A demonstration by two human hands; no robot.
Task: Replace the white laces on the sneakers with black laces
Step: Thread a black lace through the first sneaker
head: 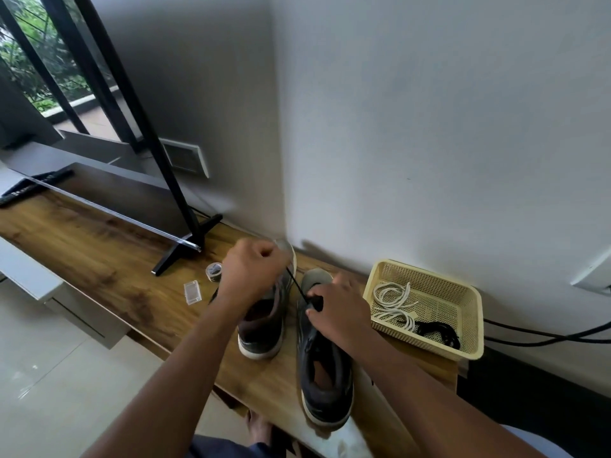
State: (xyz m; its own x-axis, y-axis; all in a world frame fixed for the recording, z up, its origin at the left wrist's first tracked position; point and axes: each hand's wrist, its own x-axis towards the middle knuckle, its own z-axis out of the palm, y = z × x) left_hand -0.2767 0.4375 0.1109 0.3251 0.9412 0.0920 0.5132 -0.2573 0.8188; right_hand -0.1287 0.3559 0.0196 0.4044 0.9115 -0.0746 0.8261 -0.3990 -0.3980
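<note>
Two dark grey sneakers with white soles stand side by side on the wooden tabletop (99,246), toes toward the wall. The left sneaker (264,322) sits a little farther back; the right sneaker (325,368) reaches closer to the near edge. Left hand (253,271) raised above the toe of the left sneaker, fingers curled tight, pinching the end of a black lace (297,285). The lace runs taut and slanting from that hand down to the eyelet area of the right sneaker. Right hand (340,312) rests on the front of the right sneaker, fingers bent and pressed at the spot where the lace enters; whether the fingertips pinch the lace or only hold the shoe cannot be told. Just right of the sneakers, a pale yellow mesh basket (469,312) sits at the tabletop's end, near the wall. Inside it: coiled white laces (393,300) toward the left side, a bunch of black laces (438,330) at the near right corner, the two bunches touching or nearly so. Left of the sneakers, on the tabletop: a small clear plastic box (192,292) and, just behind it, a small roll of clear tape (214,270). A thin dark strip shows beside the left wrist, too hidden to identify. Farther left and behind, a television (109,153) stands on black legs, and a remote control (33,186) lies beyond its lower edge. Black cables (545,335) run along the wall to the right of the basket.
</note>
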